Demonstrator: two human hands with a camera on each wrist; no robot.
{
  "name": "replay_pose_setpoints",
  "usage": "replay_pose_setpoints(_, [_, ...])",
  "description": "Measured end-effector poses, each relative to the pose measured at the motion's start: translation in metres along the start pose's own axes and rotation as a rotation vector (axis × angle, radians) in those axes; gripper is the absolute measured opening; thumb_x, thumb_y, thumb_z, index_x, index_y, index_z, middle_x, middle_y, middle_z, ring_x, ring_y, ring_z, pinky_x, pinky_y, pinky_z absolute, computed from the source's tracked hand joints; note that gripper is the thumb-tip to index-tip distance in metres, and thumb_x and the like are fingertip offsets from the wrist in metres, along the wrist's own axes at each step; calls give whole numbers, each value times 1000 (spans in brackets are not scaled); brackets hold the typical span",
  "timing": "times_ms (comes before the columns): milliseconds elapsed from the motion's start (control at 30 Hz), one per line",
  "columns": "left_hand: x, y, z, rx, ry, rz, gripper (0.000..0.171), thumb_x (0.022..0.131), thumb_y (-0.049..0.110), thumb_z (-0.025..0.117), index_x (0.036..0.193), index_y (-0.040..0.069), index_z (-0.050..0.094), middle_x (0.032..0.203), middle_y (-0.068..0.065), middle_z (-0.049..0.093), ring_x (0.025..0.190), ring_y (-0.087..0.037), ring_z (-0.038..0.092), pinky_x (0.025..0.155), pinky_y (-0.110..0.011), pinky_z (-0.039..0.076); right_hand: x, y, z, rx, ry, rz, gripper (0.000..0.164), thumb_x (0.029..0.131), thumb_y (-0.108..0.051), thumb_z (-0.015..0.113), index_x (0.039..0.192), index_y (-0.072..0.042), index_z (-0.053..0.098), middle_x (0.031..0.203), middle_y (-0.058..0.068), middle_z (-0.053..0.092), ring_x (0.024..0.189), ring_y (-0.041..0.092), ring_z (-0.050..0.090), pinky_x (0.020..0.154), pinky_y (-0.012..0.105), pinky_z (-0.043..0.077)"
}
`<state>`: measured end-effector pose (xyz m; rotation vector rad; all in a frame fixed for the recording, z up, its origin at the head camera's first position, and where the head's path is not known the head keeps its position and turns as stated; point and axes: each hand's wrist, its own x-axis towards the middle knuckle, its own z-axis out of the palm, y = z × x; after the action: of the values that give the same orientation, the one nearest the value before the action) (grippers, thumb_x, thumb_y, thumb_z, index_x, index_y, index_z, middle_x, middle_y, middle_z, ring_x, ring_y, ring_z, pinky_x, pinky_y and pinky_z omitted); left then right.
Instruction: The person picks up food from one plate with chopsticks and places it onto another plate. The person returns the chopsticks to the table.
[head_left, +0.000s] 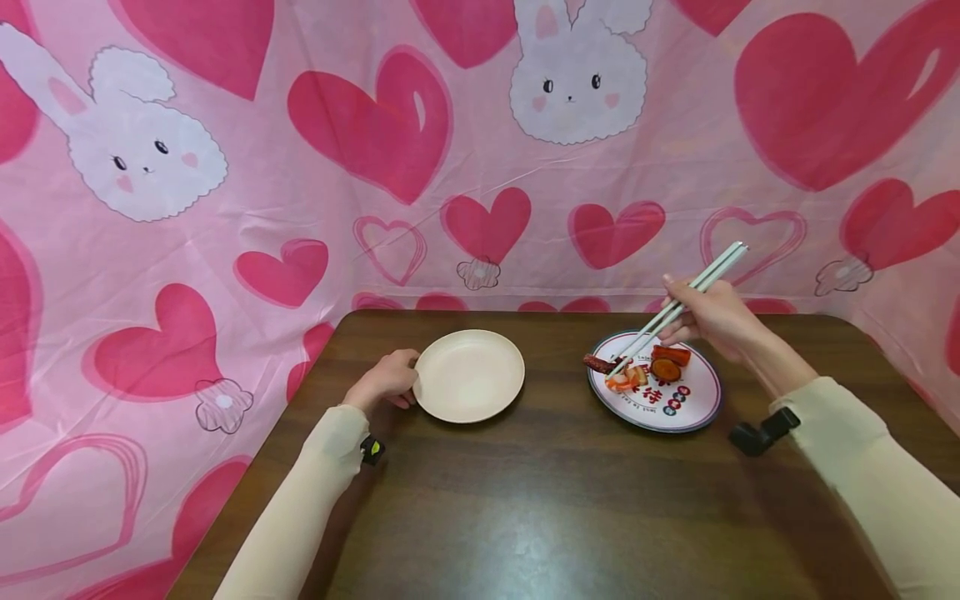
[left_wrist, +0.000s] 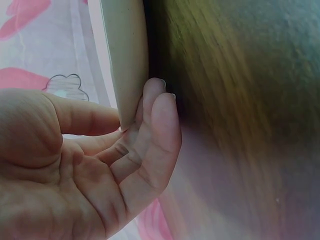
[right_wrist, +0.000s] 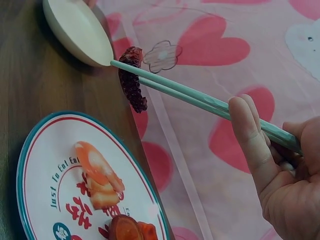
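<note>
My left hand [head_left: 386, 377] pinches the left rim of a cream plate [head_left: 468, 375] with nothing on it; in the left wrist view the thumb is on one side of the rim and fingers curl under the other. My right hand [head_left: 716, 321] grips a pair of pale green chopsticks [head_left: 705, 279]. Between their tips is a dark red, bumpy piece of food [right_wrist: 131, 85], held above the left edge of a printed plate [head_left: 693, 421]. On that plate lie a shrimp-like orange piece [right_wrist: 95, 160], a pale block [right_wrist: 104, 196], a round brown slice [head_left: 665, 370] and a red-orange piece [head_left: 672, 355].
Both plates are on a dark wooden table [head_left: 480, 517], the cream one left and the printed one right. Behind and to the sides hangs a pink cloth [head_left: 337, 225] with hearts and rabbits. Dark straps [head_left: 765, 432] are on both wrists.
</note>
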<state>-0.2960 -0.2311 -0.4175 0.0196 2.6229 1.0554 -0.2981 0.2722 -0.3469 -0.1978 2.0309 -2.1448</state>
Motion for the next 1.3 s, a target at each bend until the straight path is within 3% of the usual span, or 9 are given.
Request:
replay_pose_setpoints(567, [-2,5,1,-2,-30,-27,49,100,4,49,148,-4,49,101,-20,66,67,-26,69,60,-40,63,12,7,26,-49,-39,-18,37,110,-31,55,90,-1,65,75,17,73,61,26,75,61,40,63])
replay_pose_setpoints(900, [-1,4,-2,38,-36,-20,40,93,4,56,133,-1,56,75,-18,64,56,-24,67,52,-37,60,20,11,40,-83,-58,-27,36,112,-30,53,94,0,61,76,15,73,63,25,76,63,40,63])
replay_pose_setpoints(1300, [1,1,-2,67,-29,18,42,84,-1,64,126,-1,57,69,-14,62,51,-22,62,47,-33,55,27,16,61,-89,-77,-27,36,112,-31,52,97,1,60,77,15,72,65,25,76,66,40,63])
